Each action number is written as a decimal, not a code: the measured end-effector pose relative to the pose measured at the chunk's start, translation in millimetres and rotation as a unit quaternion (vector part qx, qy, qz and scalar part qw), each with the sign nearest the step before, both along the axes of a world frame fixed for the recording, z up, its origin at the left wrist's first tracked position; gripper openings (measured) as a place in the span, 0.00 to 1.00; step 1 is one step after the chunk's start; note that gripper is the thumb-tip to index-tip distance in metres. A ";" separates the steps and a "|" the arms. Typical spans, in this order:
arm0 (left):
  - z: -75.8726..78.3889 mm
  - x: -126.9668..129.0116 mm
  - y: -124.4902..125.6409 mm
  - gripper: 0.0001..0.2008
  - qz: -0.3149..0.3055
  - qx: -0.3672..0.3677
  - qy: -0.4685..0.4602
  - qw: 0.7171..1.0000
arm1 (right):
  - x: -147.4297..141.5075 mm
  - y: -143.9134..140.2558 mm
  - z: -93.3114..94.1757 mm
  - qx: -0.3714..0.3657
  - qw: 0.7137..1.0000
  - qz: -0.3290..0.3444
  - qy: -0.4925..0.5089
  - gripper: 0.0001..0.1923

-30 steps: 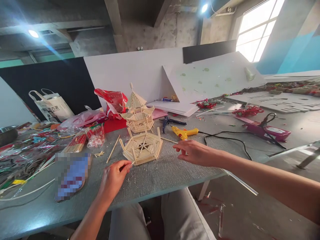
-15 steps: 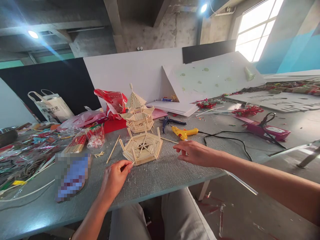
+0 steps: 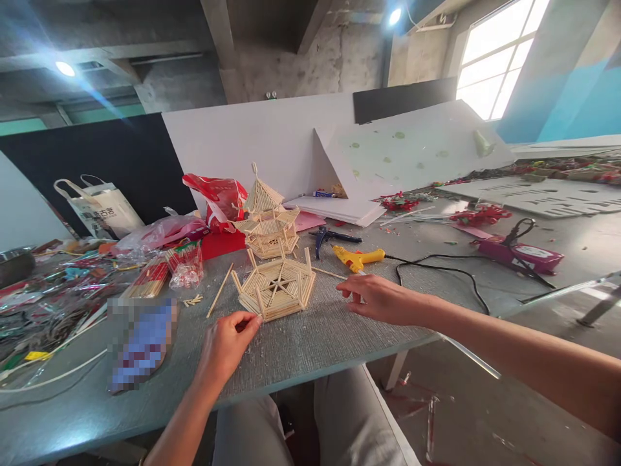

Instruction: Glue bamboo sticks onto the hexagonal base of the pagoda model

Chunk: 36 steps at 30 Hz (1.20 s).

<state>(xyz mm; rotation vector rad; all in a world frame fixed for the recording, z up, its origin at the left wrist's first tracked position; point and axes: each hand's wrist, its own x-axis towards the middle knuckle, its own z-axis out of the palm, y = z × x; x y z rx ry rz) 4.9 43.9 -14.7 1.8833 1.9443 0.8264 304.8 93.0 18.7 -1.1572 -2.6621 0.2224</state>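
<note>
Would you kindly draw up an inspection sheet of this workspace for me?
Surface: grey table, textured, with small stick pieces lying on it.
Job's things: hexagonal stick frame with upright posts; tiered stick tower behind it; yellow glue gun lying to the right.
Clutter: red plastic bag, packaged sticks and jumbled wrappers on the left.
Hands: left hand pinched at the frame's near-left corner, whether holding anything unclear; right hand loosely open near the glue gun.
Cables: black cable runs rightward from the glue gun.
Surroundings: white board behind the tower; bright window at upper right.
</note>
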 end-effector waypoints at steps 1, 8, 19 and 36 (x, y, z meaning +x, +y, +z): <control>-1.4 -0.4 0.9 0.19 0.001 0.002 0.002 1.000 | 0.0 -0.2 0.3 -0.001 1.000 0.000 0.000 0.11; -8.0 -1.0 4.8 0.18 -0.008 0.016 -0.006 1.000 | 2.5 -0.7 -0.4 0.012 1.000 0.013 0.003 0.14; -2.0 2.3 1.4 0.18 -0.006 0.004 -0.012 1.000 | 1.1 -0.4 -0.1 -0.003 1.000 0.002 0.006 0.13; 16.8 -27.0 -37.9 0.22 0.070 0.035 -0.079 0.994 | 18.2 -9.6 21.5 0.038 0.997 -0.054 0.040 0.11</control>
